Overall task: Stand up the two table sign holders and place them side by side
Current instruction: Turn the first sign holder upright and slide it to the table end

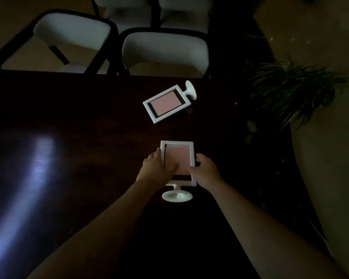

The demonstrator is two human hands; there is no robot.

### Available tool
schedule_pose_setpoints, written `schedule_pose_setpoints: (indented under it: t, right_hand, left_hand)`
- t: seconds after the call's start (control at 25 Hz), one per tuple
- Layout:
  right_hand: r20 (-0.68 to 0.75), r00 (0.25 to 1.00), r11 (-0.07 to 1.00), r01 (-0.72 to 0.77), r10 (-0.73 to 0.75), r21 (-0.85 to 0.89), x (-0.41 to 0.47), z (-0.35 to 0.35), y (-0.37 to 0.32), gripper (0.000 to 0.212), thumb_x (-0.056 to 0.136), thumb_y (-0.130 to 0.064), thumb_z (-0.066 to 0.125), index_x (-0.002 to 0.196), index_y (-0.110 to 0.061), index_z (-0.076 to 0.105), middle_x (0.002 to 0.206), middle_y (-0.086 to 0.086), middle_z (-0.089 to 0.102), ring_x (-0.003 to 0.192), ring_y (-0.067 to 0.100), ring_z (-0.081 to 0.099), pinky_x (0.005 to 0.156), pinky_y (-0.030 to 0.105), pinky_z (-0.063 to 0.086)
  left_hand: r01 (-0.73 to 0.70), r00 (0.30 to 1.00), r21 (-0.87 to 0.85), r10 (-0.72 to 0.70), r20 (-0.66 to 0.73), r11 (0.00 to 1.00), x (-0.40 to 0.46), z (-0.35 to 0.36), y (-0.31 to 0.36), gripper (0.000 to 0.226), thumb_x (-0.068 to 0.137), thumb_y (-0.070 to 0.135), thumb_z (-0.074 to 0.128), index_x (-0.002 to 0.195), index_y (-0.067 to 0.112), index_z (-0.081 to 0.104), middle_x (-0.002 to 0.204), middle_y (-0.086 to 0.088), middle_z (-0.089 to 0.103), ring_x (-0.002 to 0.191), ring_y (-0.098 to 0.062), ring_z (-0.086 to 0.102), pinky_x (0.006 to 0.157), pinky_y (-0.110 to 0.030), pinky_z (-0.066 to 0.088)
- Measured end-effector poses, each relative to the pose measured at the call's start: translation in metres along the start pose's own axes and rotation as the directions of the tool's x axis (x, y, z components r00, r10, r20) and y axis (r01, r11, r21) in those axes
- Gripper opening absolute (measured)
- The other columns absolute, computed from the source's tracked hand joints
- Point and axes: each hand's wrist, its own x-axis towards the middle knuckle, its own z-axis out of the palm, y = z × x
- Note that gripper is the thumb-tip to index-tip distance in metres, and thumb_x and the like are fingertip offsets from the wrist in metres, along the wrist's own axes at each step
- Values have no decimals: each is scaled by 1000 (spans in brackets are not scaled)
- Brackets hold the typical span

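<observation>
Two white table sign holders with pink inserts are on a dark table (pixel 69 117). The near sign holder (pixel 178 156) has its round base toward me and its frame leaning away; I cannot tell if the base rests flat. My left hand (pixel 157 168) grips the frame's left edge, thumb across the pink insert. My right hand (pixel 204 171) grips its right edge. The far sign holder (pixel 166 102) lies flat on the table, tilted, with its round base pointing to the upper right, apart from both hands.
White chairs (pixel 163 49) with black frames stand along the table's far edge. A leafy plant (pixel 290 91) in a large pot stands off the table's right side. A patch of light reflects on the table at the left.
</observation>
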Motion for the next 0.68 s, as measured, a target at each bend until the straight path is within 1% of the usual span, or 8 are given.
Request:
schedule_pose_setpoints:
  t: [0.08, 0.12, 0.16, 0.28, 0.36, 0.48, 0.56, 0.68]
  right_hand:
    - [15, 1000, 996, -3, 2, 84, 2, 3, 1, 53, 94, -4, 58, 145, -17, 47, 140, 6, 56, 116, 24, 60, 59, 12, 43]
    - [26, 1000, 994, -3, 0, 113, 2, 4, 4, 50, 94, -2, 56, 142, -18, 52, 135, 6, 59, 111, 23, 61, 53, 12, 43]
    - [36, 999, 990, -3, -2, 140, 2, 6, 4, 48, 94, -1, 55, 139, -18, 55, 131, 6, 61, 109, 23, 62, 52, 14, 45]
    - [39, 999, 983, 9, -16, 181, 2, 6, 1, 45, 92, 0, 54, 133, -19, 59, 122, 4, 65, 109, 24, 63, 73, 32, 57]
    - [21, 999, 983, 29, -33, 180, 1, 4, -1, 45, 92, -1, 55, 131, -21, 61, 118, 1, 66, 108, 23, 64, 87, 40, 58]
    - [-16, 998, 979, 60, -58, 194, 0, -1, -7, 43, 93, -3, 57, 130, -25, 62, 114, -4, 66, 105, 19, 65, 84, 35, 57]
    - [-43, 996, 975, 91, -84, 201, -1, -3, -12, 43, 94, -4, 58, 131, -26, 61, 117, -4, 66, 106, 19, 65, 86, 37, 58]
    - [-89, 991, 969, 119, -101, 218, -3, -9, -20, 49, 95, -5, 60, 138, -27, 55, 124, -3, 62, 110, 20, 63, 89, 39, 58]
  left_hand:
    - [-12, 1000, -10, 12, -9, 1000, 0, 3, 1, 93, 84, 65, 56, 152, 12, 21, 148, -13, 42, 136, -36, 33, 103, -50, 37]
    - [-19, 1000, -13, 19, -13, 1000, -1, 6, 0, 91, 84, 64, 56, 151, 11, 23, 145, -14, 45, 134, -36, 34, 102, -49, 37]
    - [-22, 1000, -29, 21, -11, 999, -2, 7, 1, 90, 85, 63, 56, 151, 10, 25, 144, -14, 46, 133, -36, 36, 101, -48, 37]
    - [-29, 999, -81, 27, -22, 996, -2, 9, 4, 86, 85, 60, 57, 149, 10, 28, 141, -14, 47, 130, -33, 41, 101, -47, 40]
    - [-37, 998, -123, 32, -45, 992, -2, 6, 6, 80, 84, 60, 58, 144, 14, 35, 138, -13, 48, 124, -30, 47, 95, -43, 47]
    - [-66, 994, -149, 53, -91, 987, -2, 0, 9, 76, 84, 58, 59, 141, 14, 38, 138, -12, 47, 120, -27, 50, 86, -34, 45]
    - [-103, 988, -143, 85, -126, 984, -3, -5, 13, 81, 84, 60, 58, 146, 14, 33, 143, -10, 43, 125, -27, 47, 91, -36, 46]
    - [-171, 973, -160, 140, -186, 972, -9, -14, 21, 85, 83, 62, 56, 149, 18, 27, 151, -6, 36, 133, -26, 39, 98, -36, 41]
